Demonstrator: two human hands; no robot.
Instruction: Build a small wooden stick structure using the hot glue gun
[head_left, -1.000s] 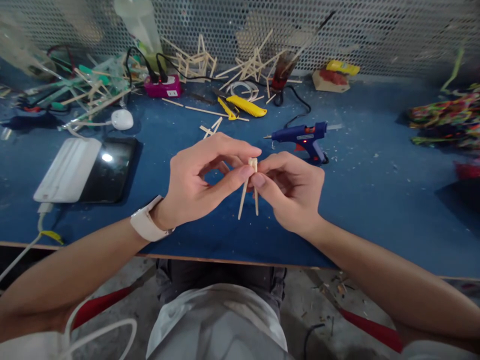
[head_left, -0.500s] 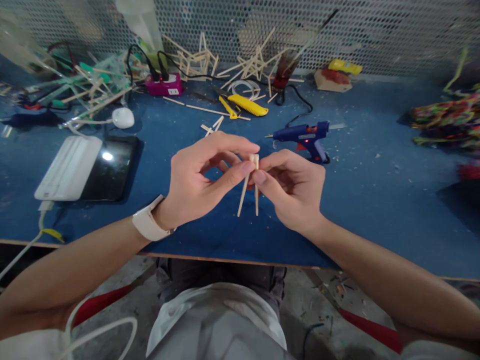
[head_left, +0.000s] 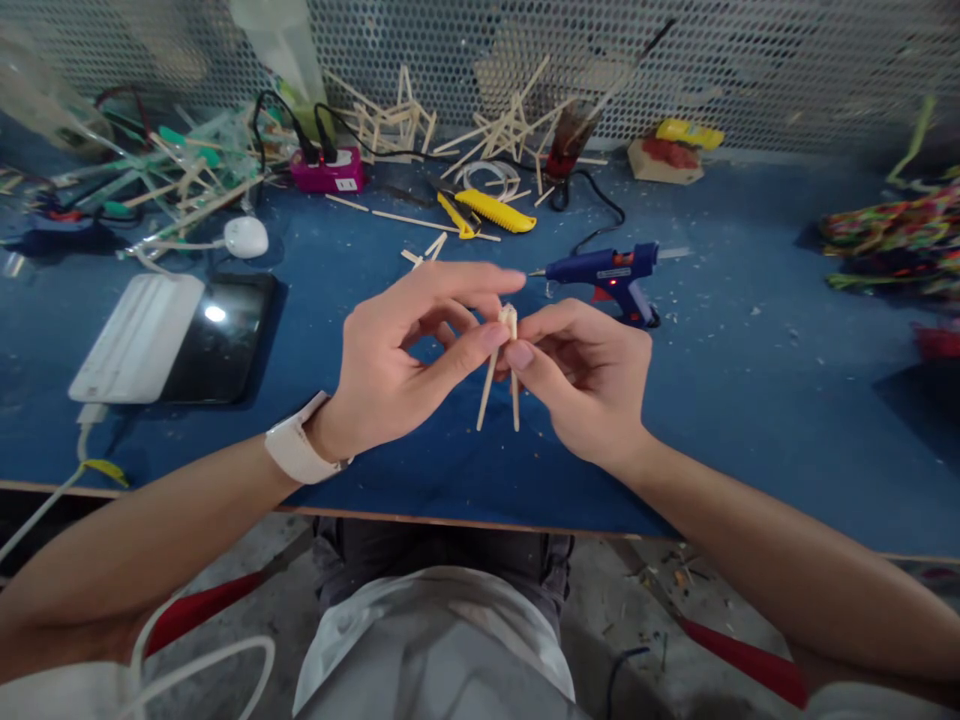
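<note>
Two thin wooden sticks (head_left: 486, 392) meet at their upper ends and spread apart downward in a narrow V. My left hand (head_left: 420, 350) pinches the left side of the joint with the thumb, its index finger stretched out above the tops. From the other side, my right hand (head_left: 589, 375) grips the right stick between thumb and index finger. The fingertips hide part of the joint. Behind my right hand lies a blue hot glue gun (head_left: 611, 270) with a small red light lit. A few short joined sticks (head_left: 431, 250) lie just beyond my left hand.
At the back are a yellow utility knife (head_left: 496, 211), a purple power adapter (head_left: 328, 172) and piled stick frames (head_left: 390, 125). A white power bank (head_left: 139, 335) and a black phone (head_left: 225, 345) lie at left. Colourful bundled material (head_left: 896, 240) is at far right.
My left index finger has lifted slightly and reaches a little farther right, away from the joint. The sticks' lower ends have shifted slightly right; both hands still hold them.
</note>
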